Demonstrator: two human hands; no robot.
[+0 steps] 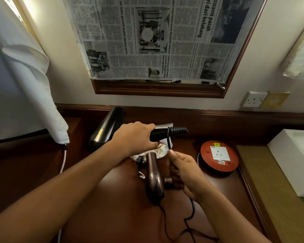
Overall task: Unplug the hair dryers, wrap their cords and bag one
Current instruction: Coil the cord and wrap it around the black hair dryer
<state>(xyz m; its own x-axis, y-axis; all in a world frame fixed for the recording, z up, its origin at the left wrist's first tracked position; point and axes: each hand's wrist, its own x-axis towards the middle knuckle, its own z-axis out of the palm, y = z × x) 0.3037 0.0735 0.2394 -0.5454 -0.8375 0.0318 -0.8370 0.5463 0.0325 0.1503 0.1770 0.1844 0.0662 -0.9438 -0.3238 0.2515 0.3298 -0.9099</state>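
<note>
Two bare forearms are reaching in from the bottom edge over the dark wooden desk.

Mirror frame on the wall is showing a taped newspaper covering it.

White cloth is hanging at the left.

White box is sitting on the surface to the right of the desk.

Black hair dryer is lying toward the back of the desk, barrel to the left, handle pointing right.

Left hand is gripping that dryer's handle, fingers curled round it.

Brown hair dryer is lying near the middle of the desk, just in front of the black one, its own cord trailing toward the camera.

Red extension reel with a white socket face is sitting to the right of the dryers, nothing plugged into it.

Right hand is pinching the black cord between thumb and fingers; the cord is looping over the black handle beside its ribbed collar and running down through the hand to the desk.

White cloth bag is lying beneath the black handle, partly hidden.

Wall socket is showing at the upper right.
</note>
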